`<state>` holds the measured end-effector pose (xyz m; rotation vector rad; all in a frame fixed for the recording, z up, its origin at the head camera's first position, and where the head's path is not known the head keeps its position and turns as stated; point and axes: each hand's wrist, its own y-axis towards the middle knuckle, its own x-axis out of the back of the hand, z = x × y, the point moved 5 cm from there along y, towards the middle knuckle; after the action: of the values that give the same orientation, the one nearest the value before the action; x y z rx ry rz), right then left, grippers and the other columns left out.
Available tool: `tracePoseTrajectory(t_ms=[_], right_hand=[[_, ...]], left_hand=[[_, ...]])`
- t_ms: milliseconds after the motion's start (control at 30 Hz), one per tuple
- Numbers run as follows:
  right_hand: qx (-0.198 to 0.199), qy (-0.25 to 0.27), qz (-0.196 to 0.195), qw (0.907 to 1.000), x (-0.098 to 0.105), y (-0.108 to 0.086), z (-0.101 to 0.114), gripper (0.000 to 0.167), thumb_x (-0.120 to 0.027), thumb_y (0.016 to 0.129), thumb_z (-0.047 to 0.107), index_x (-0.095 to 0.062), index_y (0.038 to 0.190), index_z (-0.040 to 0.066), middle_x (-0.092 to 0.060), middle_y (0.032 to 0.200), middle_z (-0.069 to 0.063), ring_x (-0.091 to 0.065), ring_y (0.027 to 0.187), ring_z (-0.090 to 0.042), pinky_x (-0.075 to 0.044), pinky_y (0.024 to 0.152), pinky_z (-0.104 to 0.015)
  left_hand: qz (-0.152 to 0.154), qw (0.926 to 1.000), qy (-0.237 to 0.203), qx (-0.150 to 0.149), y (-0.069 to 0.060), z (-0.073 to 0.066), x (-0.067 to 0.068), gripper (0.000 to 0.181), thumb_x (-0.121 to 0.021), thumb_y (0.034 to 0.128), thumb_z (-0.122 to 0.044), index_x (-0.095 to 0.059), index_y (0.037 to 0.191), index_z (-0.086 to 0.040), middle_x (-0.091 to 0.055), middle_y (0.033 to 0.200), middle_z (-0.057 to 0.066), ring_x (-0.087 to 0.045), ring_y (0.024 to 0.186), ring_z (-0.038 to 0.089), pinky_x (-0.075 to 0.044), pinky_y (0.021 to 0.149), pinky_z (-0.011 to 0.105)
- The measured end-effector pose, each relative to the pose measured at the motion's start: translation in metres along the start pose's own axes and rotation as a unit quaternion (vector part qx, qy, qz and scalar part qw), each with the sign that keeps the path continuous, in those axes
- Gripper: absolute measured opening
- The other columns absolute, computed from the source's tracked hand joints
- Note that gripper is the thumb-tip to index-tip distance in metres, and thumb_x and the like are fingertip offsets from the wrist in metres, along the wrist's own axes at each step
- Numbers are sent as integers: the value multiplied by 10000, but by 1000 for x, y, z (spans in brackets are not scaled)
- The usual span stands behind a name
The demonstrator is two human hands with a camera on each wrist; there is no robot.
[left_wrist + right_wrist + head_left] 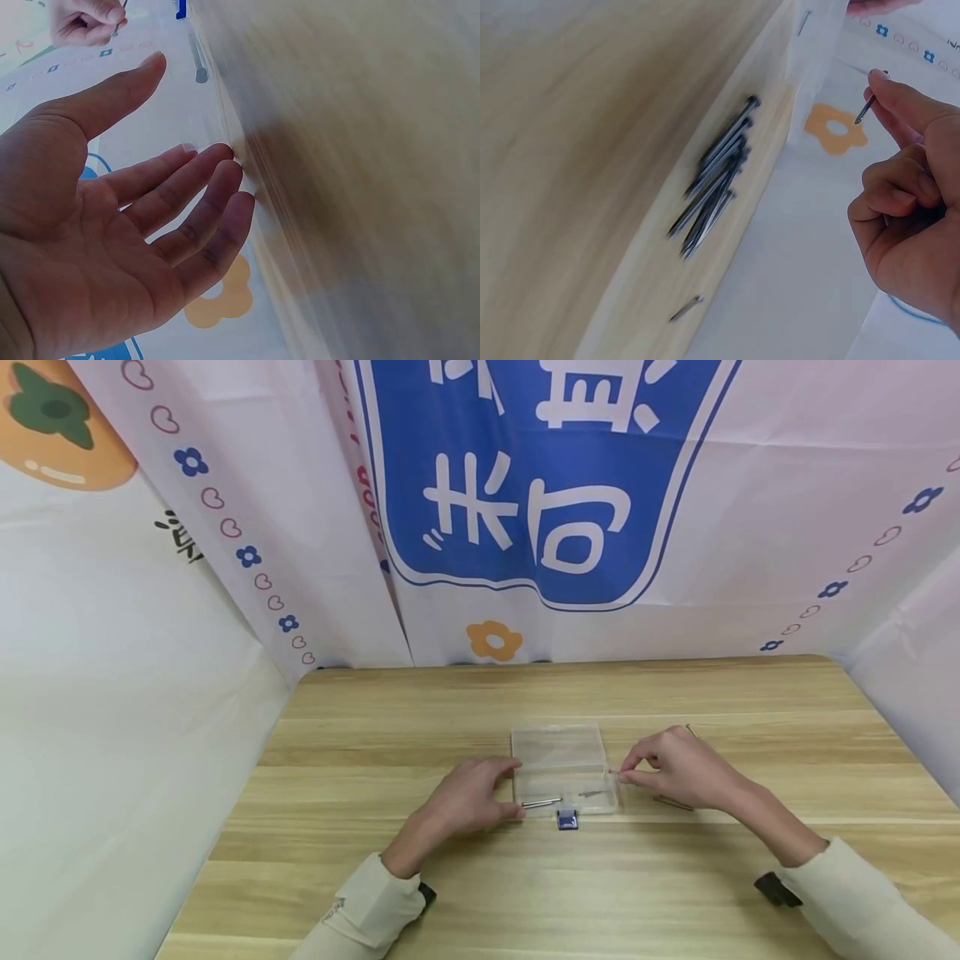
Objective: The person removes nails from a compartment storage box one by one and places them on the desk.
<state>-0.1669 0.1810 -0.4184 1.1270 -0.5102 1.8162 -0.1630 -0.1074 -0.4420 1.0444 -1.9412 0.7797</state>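
Observation:
A clear plastic box (558, 747) lies with its lid folded back on the table. Inside its near half are a few metal nails (542, 803), and a blue tab (567, 820) sits on the near edge. My left hand (471, 793) is at the box's left side, thumb and fingers spread, fingertips touching or very near its edge. In the left wrist view, the left hand's fingers (191, 217) are loosely bent. Just off the box's right edge, my right hand (686, 768) pinches a nail (871, 101) between thumb and index finger.
Several loose nails (712, 180) lie in a pile on the wooden table (390, 718) by the right hand, with a shorter one (686, 308) apart from them. A printed white curtain (465, 618) hangs behind the table's far edge.

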Motion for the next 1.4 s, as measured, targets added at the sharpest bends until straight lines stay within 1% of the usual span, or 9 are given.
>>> tracePoseTrajectory(t_ms=[167, 367, 500, 600, 700, 867, 1100, 1300, 1400], right_hand=[[-220, 30, -68, 9997, 7, -14, -14, 47, -842, 944, 231, -850, 916, 195, -752, 765, 118, -308, 513, 30, -304, 499, -195], [-282, -43, -221, 9993, 13, -28, -31, 40, -855, 930, 224, -841, 893, 227, -793, 850, 121, -354, 550, 34, -365, 549, -201], [-440, -138, -173, 9988, 15, -35, -43, 53, -851, 932, 224, -835, 890, 253, -799, 878, 132, -402, 566, 34, -430, 622, -206], [-621, -108, -108, 9980, 16, -40, -51, 58, -834, 951, 263, -838, 899, 240, -802, 893, 130, -408, 562, 24, -424, 616, -210], [-713, -29, -60, 9974, 17, -43, -57, 96, -815, 970, 287, -837, 904, 221, -802, 900, 119, -390, 556, 14, -386, 578, -215], [-650, -99, -80, 9978, 19, -45, -62, 81, -830, 955, 283, -837, 903, 222, -796, 884, 121, -376, 557, 20, -357, 551, -213], [-568, -317, -180, 9977, 20, -42, -68, 61, -848, 931, 203, -835, 877, 227, -789, 851, 121, -414, 575, 23, -365, 548, -207], [-616, -297, -70, 9976, 14, -38, -72, 90, -837, 946, 264, -842, 887, 197, -794, 851, 115, -431, 564, 21, -354, 531, -213], [-636, -313, -34, 9975, 13, -37, -72, 76, -839, 944, 257, -845, 897, 197, -787, 837, 122, -431, 560, 18, -349, 527, -216]], left_hand=[[41, 10000, -14, 30, 0, 0, 1, 662, -894, 894, -331, -652, 1459, -85, -753, 1273, 43, -685, 1119, 210, -577, 1002, 440], [39, 10000, 9, 30, 0, 0, 3, 669, -898, 888, -329, -653, 1459, -82, -757, 1279, 47, -691, 1179, 237, -563, 1054, 464], [35, 10000, 10, 31, 1, 1, 3, 671, -900, 885, -331, -654, 1458, -82, -757, 1271, 42, -689, 1153, 228, -566, 1040, 459], [27, 10000, 12, 33, 1, 1, 3, 671, -902, 884, -330, -656, 1456, -83, -757, 1268, 39, -684, 1120, 215, -570, 1017, 448], [33, 10000, 23, 42, 1, 1, 3, 671, -902, 884, -330, -655, 1458, -85, -756, 1269, 39, -684, 1116, 211, -571, 1015, 445], [69, 10000, 27, 36, 1, -1, 4, 675, -902, 886, -327, -651, 1462, -81, -756, 1270, 43, -684, 1120, 217, -570, 1024, 451], [21, 10000, 70, -34, 0, -1, 3, 670, -905, 882, -326, -657, 1453, -75, -758, 1253, 42, -683, 1086, 204, -574, 990, 431], [16, 10000, 50, -37, 0, -1, 2, 672, -908, 879, -327, -659, 1450, -74, -758, 1256, 45, -690, 1114, 205, -577, 1008, 438], [16, 9999, 95, -42, 0, 0, 2, 676, -908, 879, -336, -659, 1452, -79, -758, 1256, 39, -689, 1110, 197, -577, 1005, 432]])
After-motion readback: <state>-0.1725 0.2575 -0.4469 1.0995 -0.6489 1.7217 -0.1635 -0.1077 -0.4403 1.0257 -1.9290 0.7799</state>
